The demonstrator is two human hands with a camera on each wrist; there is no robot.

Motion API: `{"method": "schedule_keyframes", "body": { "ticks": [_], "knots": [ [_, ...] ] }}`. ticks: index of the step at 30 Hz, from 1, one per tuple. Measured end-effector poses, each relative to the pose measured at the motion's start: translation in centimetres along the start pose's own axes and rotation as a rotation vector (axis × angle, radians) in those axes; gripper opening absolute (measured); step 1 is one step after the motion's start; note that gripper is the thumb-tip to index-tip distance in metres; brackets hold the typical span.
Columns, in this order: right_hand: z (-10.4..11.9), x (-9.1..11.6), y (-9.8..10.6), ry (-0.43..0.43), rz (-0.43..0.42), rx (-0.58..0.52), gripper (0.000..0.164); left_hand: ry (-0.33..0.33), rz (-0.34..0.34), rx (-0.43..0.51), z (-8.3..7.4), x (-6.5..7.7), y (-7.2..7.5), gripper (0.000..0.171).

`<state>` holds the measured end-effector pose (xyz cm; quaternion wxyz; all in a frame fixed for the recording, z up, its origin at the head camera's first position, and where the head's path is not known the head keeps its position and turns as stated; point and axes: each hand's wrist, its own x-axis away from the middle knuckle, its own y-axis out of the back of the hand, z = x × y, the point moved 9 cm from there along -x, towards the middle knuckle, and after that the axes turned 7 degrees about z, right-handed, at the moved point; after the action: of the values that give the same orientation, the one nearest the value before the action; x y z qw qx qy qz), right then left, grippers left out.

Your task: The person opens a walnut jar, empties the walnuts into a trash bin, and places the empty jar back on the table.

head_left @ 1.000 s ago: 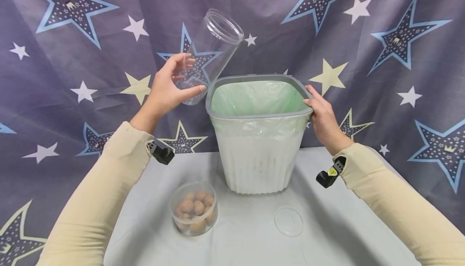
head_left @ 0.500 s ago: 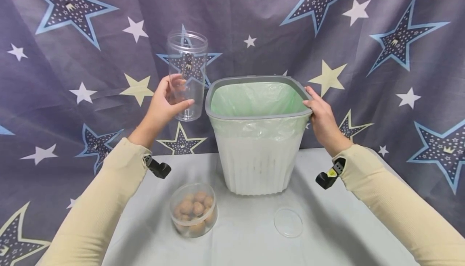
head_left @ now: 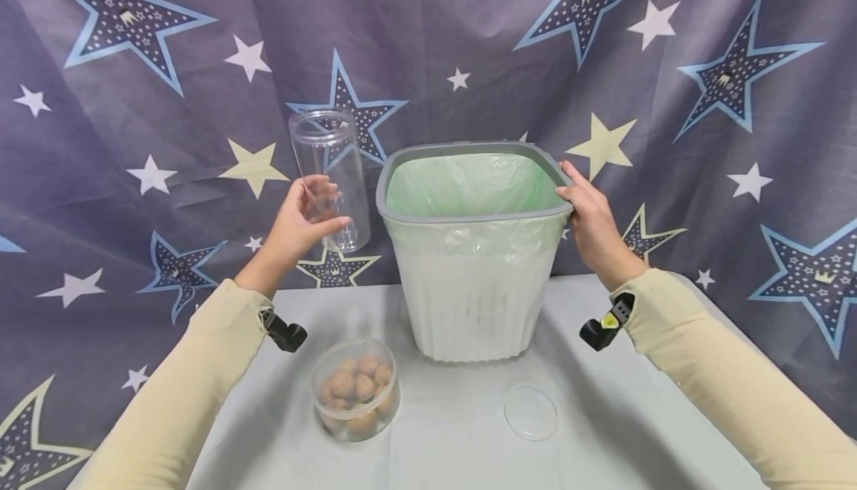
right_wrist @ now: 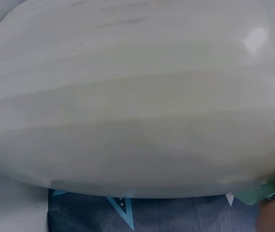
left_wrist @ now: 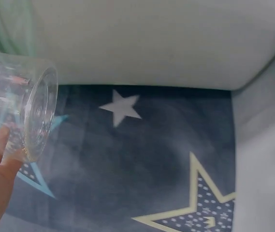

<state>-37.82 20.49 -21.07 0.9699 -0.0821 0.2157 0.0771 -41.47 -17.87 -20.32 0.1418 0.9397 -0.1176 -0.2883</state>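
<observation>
My left hand (head_left: 301, 215) grips a clear, empty plastic jar (head_left: 344, 170) round its lower part, mouth up and tilted slightly left, left of the bin and above the table. In the left wrist view the base of the jar (left_wrist: 40, 116) shows with fingertips on its side. My right hand (head_left: 589, 211) holds the grey rim of a white trash bin (head_left: 478, 304) at its right side, fingers over the edge. A pale green bag (head_left: 469, 181) lines the bin. In the right wrist view the bin's wall (right_wrist: 137, 96) covers most of the picture.
A round clear tub (head_left: 355, 419) of walnuts (head_left: 361, 386) stands on the white-covered table (head_left: 455, 445) in front of the bin, to the left. To the right lies a clear round lid (head_left: 531, 412). A star-patterned curtain (head_left: 495, 44) hangs behind.
The jar, at first tilted towards the bin, has come upright and moved down and left with my left hand. My right hand stays on the bin's rim.
</observation>
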Motion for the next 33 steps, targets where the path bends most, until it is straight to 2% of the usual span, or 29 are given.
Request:
{"method": "schedule_keyframes", "body": {
  "ticks": [8,16,22,33],
  "knots": [
    [0.1,0.0,0.0,-0.003,-0.003,0.015,0.063,0.039,0.081,0.007,3.1,1.4,-0.3,0.065],
    [0.1,0.0,0.0,0.001,-0.005,0.009,0.063,0.073,0.101,0.023,6.0,2.8,-0.4,0.065],
    [0.0,0.0,0.1,0.001,-0.005,0.015,0.064,0.118,0.133,-0.005,8.7,3.9,-0.3,0.065],
    [-0.1,0.0,0.2,0.002,-0.008,0.016,0.064,0.207,0.208,0.055,13.4,6.1,-1.1,0.069]
  ]
}}
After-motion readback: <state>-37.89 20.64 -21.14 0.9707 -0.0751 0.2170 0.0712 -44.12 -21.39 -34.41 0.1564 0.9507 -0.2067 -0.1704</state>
